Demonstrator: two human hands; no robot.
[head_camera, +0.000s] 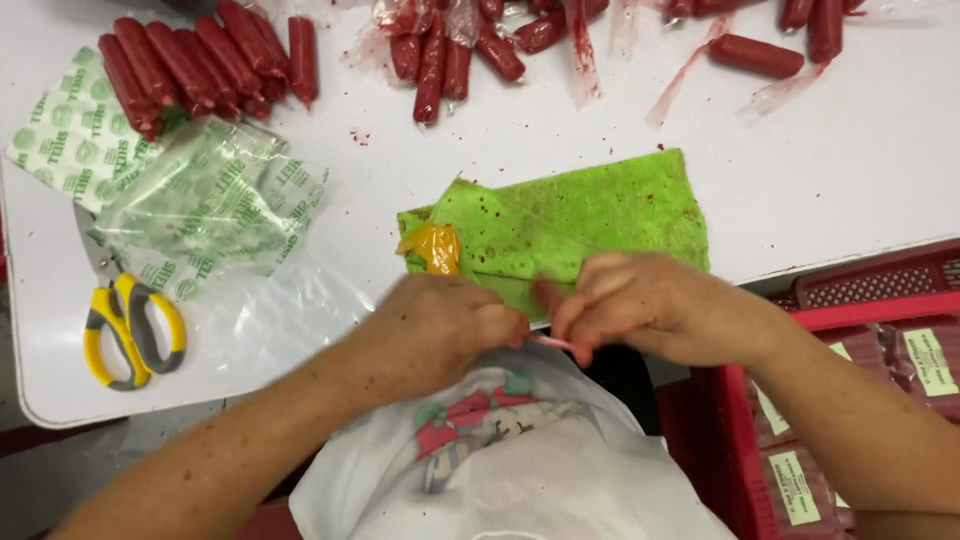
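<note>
My left hand (435, 330) and my right hand (640, 305) meet at the near edge of the white table (800, 170), fingers pinched together on a thin reddish strip of casing (552, 343) stretched between them. Just behind the hands lies a green cloth (600, 215) speckled with red, with a small orange crumpled piece (435, 248) on its left end. What else the hands enclose is hidden by the fingers.
A row of red sausages (200, 65) lies at the back left, more sausages with clear peeled casings (450, 50) along the back. Printed plastic bags (200, 200) and yellow-handled scissors (130, 325) sit at the left. A red crate (850, 310) with labelled packs stands at the right.
</note>
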